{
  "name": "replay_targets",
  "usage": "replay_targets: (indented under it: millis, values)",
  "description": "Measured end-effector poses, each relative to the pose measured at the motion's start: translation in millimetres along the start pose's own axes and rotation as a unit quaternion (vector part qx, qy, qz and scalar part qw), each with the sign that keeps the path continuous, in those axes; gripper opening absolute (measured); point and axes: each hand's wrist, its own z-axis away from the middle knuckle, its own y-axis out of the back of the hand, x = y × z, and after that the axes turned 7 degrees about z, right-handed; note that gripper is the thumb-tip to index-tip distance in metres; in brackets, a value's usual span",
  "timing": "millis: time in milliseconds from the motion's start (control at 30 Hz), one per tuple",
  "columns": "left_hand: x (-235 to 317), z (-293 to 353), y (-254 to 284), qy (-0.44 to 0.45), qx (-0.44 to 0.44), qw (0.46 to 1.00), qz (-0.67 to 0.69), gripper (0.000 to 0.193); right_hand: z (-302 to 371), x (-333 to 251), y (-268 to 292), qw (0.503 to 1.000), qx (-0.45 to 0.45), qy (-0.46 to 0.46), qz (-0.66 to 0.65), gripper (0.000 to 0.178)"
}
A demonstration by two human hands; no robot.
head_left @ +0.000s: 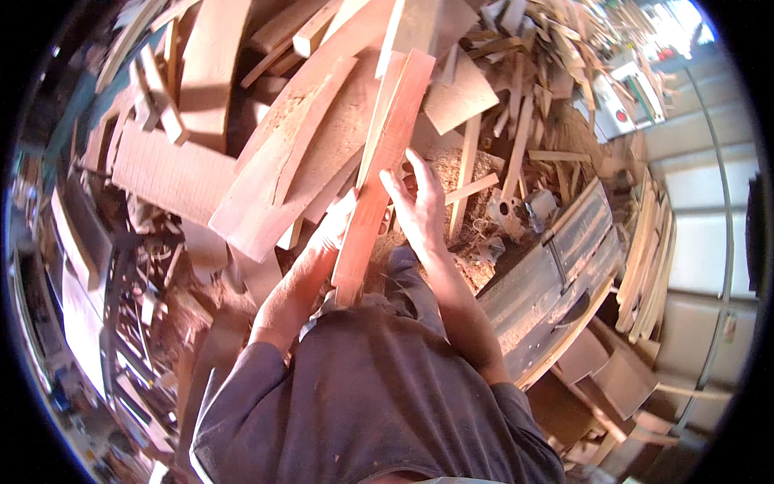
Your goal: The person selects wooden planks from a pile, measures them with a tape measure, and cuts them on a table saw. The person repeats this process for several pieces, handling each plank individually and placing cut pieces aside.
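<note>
A long reddish wooden plank [373,194] stretches away from my body, its near end close to my waist. A second, paler strip lies along its left side toward the far end. My left hand [332,230] grips the plank's left edge, with most of its fingers hidden behind the wood. My right hand [421,206] is at the right edge with its fingers spread and curved. Its thumb side comes close to the wood; whether it touches, I cannot tell. Under and left of the plank lie wide, rough-sawn boards [282,181].
Offcuts [516,121] are heaped at the far right. Sawdust [476,270] covers the ground past my right hand, beside a grey metal-topped machine table [528,310]. Long boards [645,258] lean against the pale wall at right. A dark metal frame [117,298] stands at left.
</note>
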Motion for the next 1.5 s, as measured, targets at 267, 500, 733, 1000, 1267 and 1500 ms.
replay_targets:
  millis: [267, 500, 733, 1000, 1267, 1500]
  values:
    - [-38, -70, -41, 0.033, 0.003, 0.943, -0.332, 0.076, 23, 73, 40, 0.977, 0.192, -0.065, 0.065, 0.075]
    - [-77, -85, -53, 0.116, 0.010, 0.804, -0.584, 0.071, 136, 176, 163, 0.886, 0.371, -0.196, 0.197, 0.050]
    - [-63, -28, 27, 0.205, 0.122, 0.751, -0.615, 0.061, 318, 287, 227, 0.800, 0.334, -0.305, 0.393, 0.054]
    - [-58, 2, 41, 0.177, 0.221, 0.769, -0.573, 0.050, 336, 303, 211, 0.775, 0.247, -0.386, 0.436, 0.052]
    - [-73, 6, 41, 0.194, 0.218, 0.745, -0.600, 0.044, 353, 302, 216, 0.826, 0.216, -0.239, 0.463, 0.044]
    - [-81, 4, 51, 0.232, 0.204, 0.718, -0.623, 0.048, 333, 332, 230, 0.778, 0.147, -0.211, 0.573, 0.045]
